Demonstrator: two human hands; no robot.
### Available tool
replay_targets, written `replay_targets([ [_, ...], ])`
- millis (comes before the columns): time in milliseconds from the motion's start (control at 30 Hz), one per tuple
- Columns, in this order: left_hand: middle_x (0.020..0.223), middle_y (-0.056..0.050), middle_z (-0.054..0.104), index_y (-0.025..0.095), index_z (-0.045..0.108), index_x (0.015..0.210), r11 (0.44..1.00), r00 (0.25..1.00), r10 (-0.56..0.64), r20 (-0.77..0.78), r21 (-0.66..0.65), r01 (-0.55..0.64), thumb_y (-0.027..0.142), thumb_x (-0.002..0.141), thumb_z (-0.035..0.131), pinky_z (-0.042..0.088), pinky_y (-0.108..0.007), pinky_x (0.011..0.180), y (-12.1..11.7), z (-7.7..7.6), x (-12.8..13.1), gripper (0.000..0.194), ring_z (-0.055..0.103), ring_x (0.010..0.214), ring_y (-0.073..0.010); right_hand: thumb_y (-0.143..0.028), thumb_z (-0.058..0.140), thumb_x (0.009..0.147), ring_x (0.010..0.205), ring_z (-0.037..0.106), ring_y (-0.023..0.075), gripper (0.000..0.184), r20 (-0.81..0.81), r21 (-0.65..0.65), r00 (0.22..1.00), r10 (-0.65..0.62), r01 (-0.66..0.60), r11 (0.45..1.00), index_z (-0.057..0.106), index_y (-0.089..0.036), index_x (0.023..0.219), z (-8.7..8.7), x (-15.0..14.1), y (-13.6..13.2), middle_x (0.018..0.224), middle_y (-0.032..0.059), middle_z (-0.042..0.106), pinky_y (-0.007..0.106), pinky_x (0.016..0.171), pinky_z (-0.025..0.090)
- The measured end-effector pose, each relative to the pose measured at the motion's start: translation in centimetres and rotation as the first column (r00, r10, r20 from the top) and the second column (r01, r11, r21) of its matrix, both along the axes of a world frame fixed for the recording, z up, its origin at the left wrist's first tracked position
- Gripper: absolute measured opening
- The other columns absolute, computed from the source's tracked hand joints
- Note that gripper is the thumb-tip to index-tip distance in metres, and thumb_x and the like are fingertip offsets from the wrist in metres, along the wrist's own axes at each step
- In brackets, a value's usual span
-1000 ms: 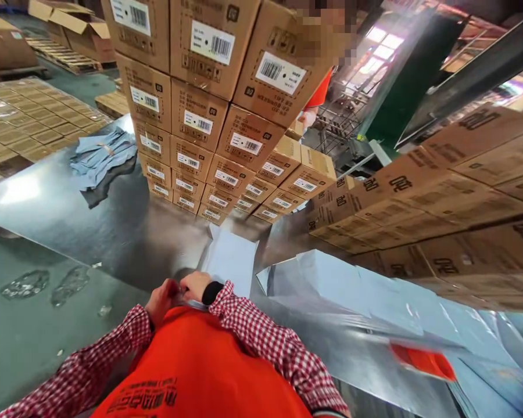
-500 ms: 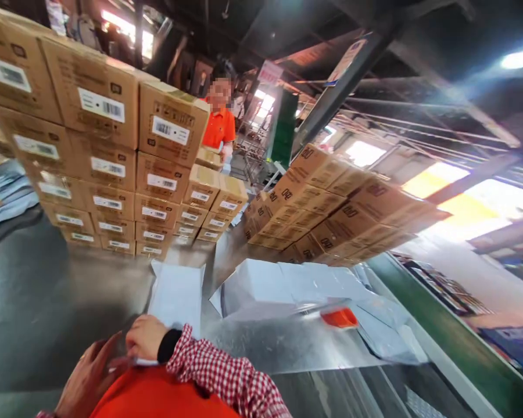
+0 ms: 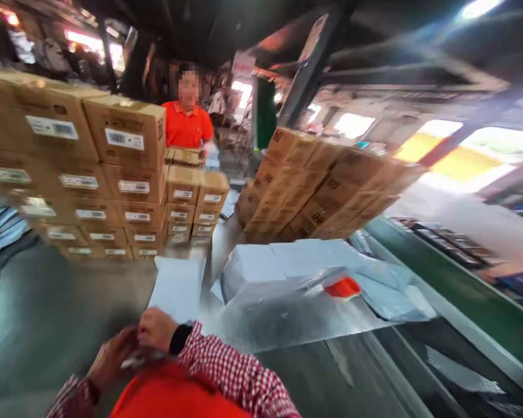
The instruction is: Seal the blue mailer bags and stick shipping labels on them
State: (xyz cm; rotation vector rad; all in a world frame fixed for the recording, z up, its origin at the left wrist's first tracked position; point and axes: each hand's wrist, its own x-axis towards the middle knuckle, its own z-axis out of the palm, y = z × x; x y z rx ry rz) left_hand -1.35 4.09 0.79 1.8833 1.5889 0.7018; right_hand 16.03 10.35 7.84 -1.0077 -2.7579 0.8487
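In the lower left of the frame both hands are working close together, just in front of the person's orange vest. The right hand [image 3: 157,328], coming out of a red and white checked sleeve [image 3: 230,371] with a black cuff, is lying curled on the near end of a flat white plastic mailing bag [image 3: 178,287]. The left hand [image 3: 110,359] is sitting just beside it, a little lower and more to the left, and its fingers are bending around a thin pale edge [image 3: 133,361] between the two hands. This edge is blurred, so I cannot tell if it is part of the bag or if the fingers are really pinching it.

The white bag is lying flat on a shiny grey metal table [image 3: 70,302], running from the right hand up toward the centre of the frame. To its right, a heap of bigger white and clear plastic bags [image 3: 287,270] is spreading over the table, and a small orange object [image 3: 342,287] is resting on this heap.

Behind the bag, in the upper left, a stack of brown cardboard boxes with white barcode labels [image 3: 126,168] is standing. A second stack of brown boxes with black print [image 3: 322,191] is leaning in the centre right. Between the two stacks, a co-worker in an orange shirt [image 3: 187,125] is standing far behind.
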Motion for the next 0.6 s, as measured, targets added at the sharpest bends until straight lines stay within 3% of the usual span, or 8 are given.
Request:
replay_targets([
  [100,0.089,-0.012,0.077,0.019,0.076,0.093,0.992,0.997,-0.074,0.037,-0.1,0.078,0.041,0.078,0.046,0.061,-0.035,0.075,0.2,1.1,-0.8,0.041,0.074,0.082,-0.0268,-0.022,0.056,0.092,0.099,0.062,0.0211,0.012,-0.141,-0.115,0.977,-0.161,0.145,0.983,0.057,-0.017,0.081,0.9,0.8,-0.9,0.096,0.01,0.069,0.036,0.094,0.049],
  [167,0.094,-0.013,0.076,0.017,0.076,0.097,0.99,0.998,-0.064,0.018,-0.127,0.066,0.041,0.081,0.044,0.059,-0.038,0.081,0.3,1.0,-1.2,0.043,0.072,0.087,-0.0269,-0.03,0.051,0.095,0.098,0.062,0.0193,0.015,-0.386,-0.367,0.85,-0.357,0.214,0.906,0.051,-0.02,0.084,2.2,2.5,-1.1,0.1,0.0087,0.066,0.037,0.092,0.051],
  [300,0.093,-0.012,0.075,0.017,0.076,0.097,0.988,0.994,-0.105,-0.006,-0.111,0.104,0.041,0.084,0.042,0.058,-0.038,0.085,0.4,1.1,-1.7,0.043,0.071,0.089,-0.0258,-0.054,0.059,0.085,0.054,0.047,0.0082,0.034,-0.579,-0.766,0.269,-0.769,0.142,0.627,0.04,-0.025,0.083,6.6,13.9,-1.8,0.085,-0.0018,0.057,0.032,0.066,0.055],
  [367,0.094,-0.012,0.075,0.016,0.076,0.098,0.985,0.988,-0.15,-0.024,-0.094,0.147,0.04,0.086,0.042,0.058,-0.035,0.085,0.5,1.2,-1.9,0.043,0.071,0.09,-0.0251,-0.054,0.065,0.08,0.047,0.03,0.0063,0.038,-0.609,-0.722,0.056,-0.791,0.375,0.582,0.039,-0.025,0.078,7.5,22.0,-3.6,0.071,-0.0058,0.046,0.022,0.048,0.04],
  [433,0.094,-0.011,0.075,0.017,0.075,0.096,0.982,0.983,-0.176,-0.047,-0.075,0.172,0.038,0.087,0.041,0.058,-0.033,0.084,0.7,1.3,-2.1,0.041,0.071,0.09,-0.0239,-0.056,0.071,0.072,0.047,0.028,0.0064,0.043,-0.673,-0.601,-0.139,-0.726,0.675,0.428,0.043,-0.026,0.085,6.2,28.1,-6.4,0.071,-0.0063,0.046,0.019,0.042,0.027],
  [467,0.094,-0.011,0.076,0.017,0.075,0.094,0.983,0.983,-0.176,-0.058,-0.064,0.173,0.038,0.087,0.041,0.058,-0.033,0.084,0.7,1.2,-2.1,0.041,0.071,0.089,-0.0237,-0.057,0.075,0.068,0.048,0.032,0.0068,0.049,-0.657,-0.528,-0.126,-0.743,0.781,0.334,0.047,-0.025,0.093,4.8,29.4,-8.0,0.074,-0.0047,0.05,0.02,0.042,0.029],
  [500,0.094,-0.011,0.076,0.017,0.075,0.092,0.984,0.982,-0.175,-0.067,-0.053,0.172,0.039,0.086,0.041,0.058,-0.032,0.083,0.8,1.2,-2.2,0.041,0.072,0.089,-0.0237,-0.058,0.079,0.063,0.05,0.038,0.0075,0.059,-0.585,-0.463,-0.01,-0.811,0.825,0.324,0.052,-0.023,0.102,3.1,29.5,-9.6,0.082,-0.0006,0.058,0.023,0.045,0.035],
  [600,0.094,-0.012,0.076,0.017,0.075,0.091,0.981,0.977,-0.192,-0.09,-0.039,0.189,0.042,0.087,0.041,0.059,-0.031,0.083,1.0,0.8,-2.7,0.042,0.072,0.089,-0.0241,-0.055,0.089,0.051,0.079,0.062,0.0216,0.092,-0.361,-0.357,0.499,-0.788,0.707,0.611,0.054,-0.018,0.127,-2.5,23.2,-13.2,0.114,0.0143,0.067,0.036,0.068,0.053],
])
